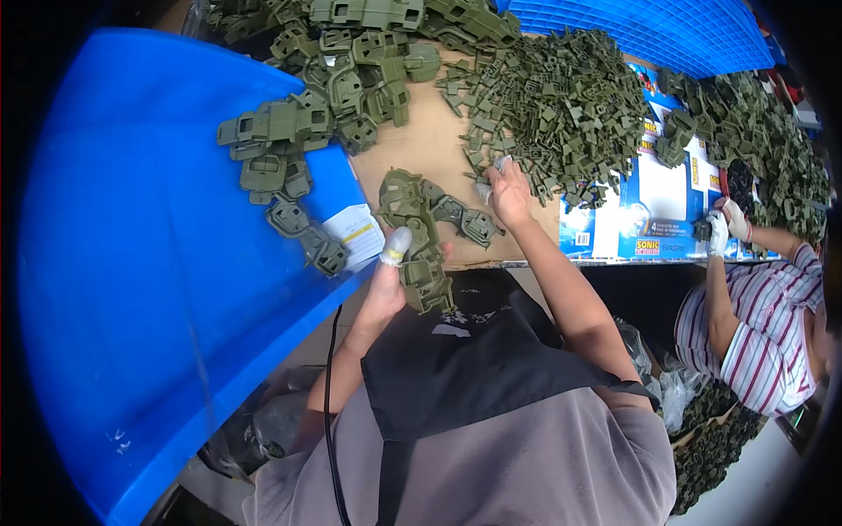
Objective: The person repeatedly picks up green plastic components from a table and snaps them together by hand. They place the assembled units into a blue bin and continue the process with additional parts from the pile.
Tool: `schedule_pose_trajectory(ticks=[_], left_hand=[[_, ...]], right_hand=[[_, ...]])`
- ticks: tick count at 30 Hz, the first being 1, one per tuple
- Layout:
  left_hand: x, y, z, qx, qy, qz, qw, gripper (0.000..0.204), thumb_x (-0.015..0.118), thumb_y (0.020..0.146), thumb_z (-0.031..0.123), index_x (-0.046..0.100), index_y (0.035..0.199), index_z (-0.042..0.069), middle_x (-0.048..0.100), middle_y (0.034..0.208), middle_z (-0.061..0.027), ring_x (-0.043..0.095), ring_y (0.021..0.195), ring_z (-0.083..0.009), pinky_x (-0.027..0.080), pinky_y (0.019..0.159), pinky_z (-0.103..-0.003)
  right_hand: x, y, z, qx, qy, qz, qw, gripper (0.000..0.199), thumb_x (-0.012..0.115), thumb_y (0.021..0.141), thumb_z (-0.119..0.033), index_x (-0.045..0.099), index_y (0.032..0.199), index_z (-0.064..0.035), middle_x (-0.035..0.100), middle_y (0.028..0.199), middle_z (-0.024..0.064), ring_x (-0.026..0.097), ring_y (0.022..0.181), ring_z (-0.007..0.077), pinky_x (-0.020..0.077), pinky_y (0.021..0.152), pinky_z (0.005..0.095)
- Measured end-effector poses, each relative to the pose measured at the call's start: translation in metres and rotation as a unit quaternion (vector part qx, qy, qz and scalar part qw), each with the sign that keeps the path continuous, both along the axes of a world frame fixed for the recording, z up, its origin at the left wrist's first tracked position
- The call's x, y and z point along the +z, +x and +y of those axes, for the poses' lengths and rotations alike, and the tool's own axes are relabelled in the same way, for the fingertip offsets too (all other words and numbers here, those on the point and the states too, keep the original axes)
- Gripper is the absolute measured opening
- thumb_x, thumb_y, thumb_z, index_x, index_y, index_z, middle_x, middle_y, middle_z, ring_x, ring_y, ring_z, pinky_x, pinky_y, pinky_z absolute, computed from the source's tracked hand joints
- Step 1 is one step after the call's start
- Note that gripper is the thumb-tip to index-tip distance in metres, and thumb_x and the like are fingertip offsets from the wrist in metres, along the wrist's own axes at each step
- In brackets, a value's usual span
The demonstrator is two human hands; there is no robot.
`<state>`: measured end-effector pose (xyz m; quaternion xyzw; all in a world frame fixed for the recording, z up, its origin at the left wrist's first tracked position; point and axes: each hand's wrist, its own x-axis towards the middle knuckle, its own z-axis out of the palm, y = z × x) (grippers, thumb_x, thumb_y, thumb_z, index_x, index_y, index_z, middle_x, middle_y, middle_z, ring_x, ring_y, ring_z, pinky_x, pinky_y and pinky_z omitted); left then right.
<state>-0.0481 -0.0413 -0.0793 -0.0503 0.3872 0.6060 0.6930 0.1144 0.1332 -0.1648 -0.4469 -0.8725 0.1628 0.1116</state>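
Note:
My left hand (386, 285), its thumb wrapped in a white cover, grips an olive-green moulded plastic toy vehicle body (424, 273) above the table's front edge. Behind it lies another green vehicle body (405, 191), partly overlapped. A darker green moulded part (465, 219) rests just to the right. My right hand (510, 195) is at the near left edge of a heap of small green plastic pieces (561, 105). White wraps cover its thumb and index finger, which are bent together; whatever lies between them is too small to make out.
Large green vehicle bodies (351, 79) are stacked at the back left, some on a blue plastic sheet (175, 219). A paper label (355, 235) lies at the cardboard's (421, 123) left edge. A blue crate (649, 31) stands behind. At right, a gloved co-worker (745, 307) handles a dark part.

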Motion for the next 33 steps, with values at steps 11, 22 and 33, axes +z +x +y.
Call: schedule_pose_trajectory(ticks=[11, 22, 33], left_hand=[[0.041, 0.01, 0.028, -0.127, 0.017, 0.141, 0.982, 0.061, 0.063, 0.08, 0.024, 0.036, 0.131, 0.006, 0.053, 0.115, -0.0079, 0.058, 0.096, -0.0183, 0.048, 0.08, -0.03], [0.047, 0.029, 0.049, -0.278, 0.101, 0.27, 0.916, 0.062, 0.067, 0.077, 0.025, 0.04, 0.129, 0.005, 0.056, 0.092, -0.0021, 0.053, 0.078, -0.008, 0.042, 0.065, -0.022], [0.056, 0.034, 0.048, -0.289, 0.09, 0.299, 0.905, 0.053, 0.069, 0.075, 0.018, 0.046, 0.121, 0.004, 0.058, 0.089, -0.004, 0.056, 0.077, -0.0088, 0.045, 0.064, -0.023]], right_hand=[[0.123, 0.035, -0.021, 0.098, -0.151, 0.233, 0.956, 0.02, 0.065, 0.076, -0.007, 0.06, 0.095, -0.0066, 0.06, 0.089, 0.0115, 0.061, 0.078, 0.0288, 0.0489, 0.068, 0.034], [0.161, 0.065, -0.009, 0.222, -0.13, 0.029, 0.966, 0.043, 0.055, 0.063, 0.005, 0.061, 0.103, -0.0099, 0.06, 0.084, 0.0145, 0.061, 0.075, 0.0327, 0.05, 0.066, 0.0393], [0.151, 0.062, 0.006, 0.277, -0.193, 0.089, 0.937, 0.028, 0.06, 0.07, 0.0, 0.062, 0.098, -0.0058, 0.063, 0.086, 0.0149, 0.061, 0.078, 0.0329, 0.0491, 0.069, 0.0389]])
